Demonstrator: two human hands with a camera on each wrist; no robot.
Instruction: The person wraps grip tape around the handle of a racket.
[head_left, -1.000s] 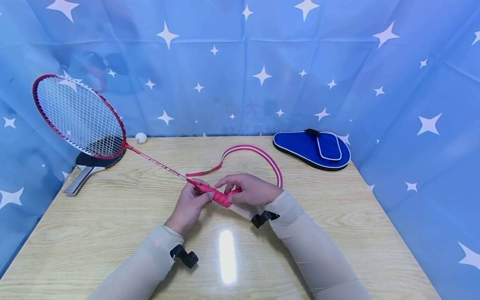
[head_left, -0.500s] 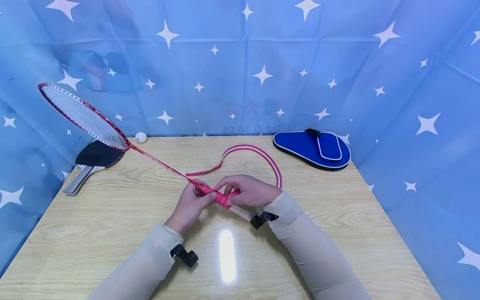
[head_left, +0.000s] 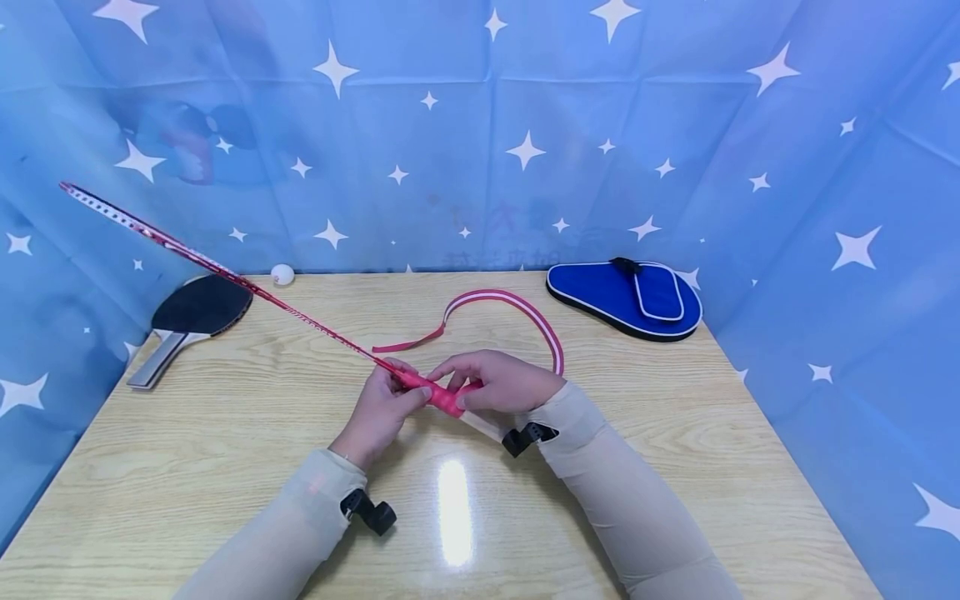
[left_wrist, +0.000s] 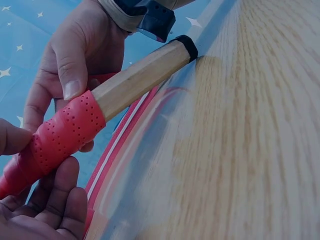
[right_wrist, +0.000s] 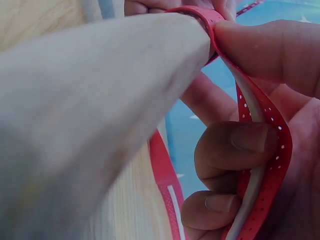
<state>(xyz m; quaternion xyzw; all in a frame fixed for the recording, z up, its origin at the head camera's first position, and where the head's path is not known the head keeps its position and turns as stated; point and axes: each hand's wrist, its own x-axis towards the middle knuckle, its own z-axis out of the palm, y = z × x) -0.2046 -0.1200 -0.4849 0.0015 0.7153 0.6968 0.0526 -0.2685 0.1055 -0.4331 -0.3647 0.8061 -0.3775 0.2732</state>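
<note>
Head view: I hold the racket [head_left: 272,297] over the middle of the worktop [head_left: 705,450], its head raised toward the far left corner. My left hand [head_left: 381,412] pinches the wrapped part of the handle; my right hand [head_left: 495,379] pinches the tape [head_left: 487,295] beside the bare wood [left_wrist: 145,75], its loose length looping toward the far edge. To wind well, I judge I should pull it snug, overlap each turn evenly and roll the handle slowly, smoothing any wrinkle.

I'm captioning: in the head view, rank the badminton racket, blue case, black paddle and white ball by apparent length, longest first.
1. Badminton racket
2. Blue case, black paddle: too alike to rank
3. White ball
</note>
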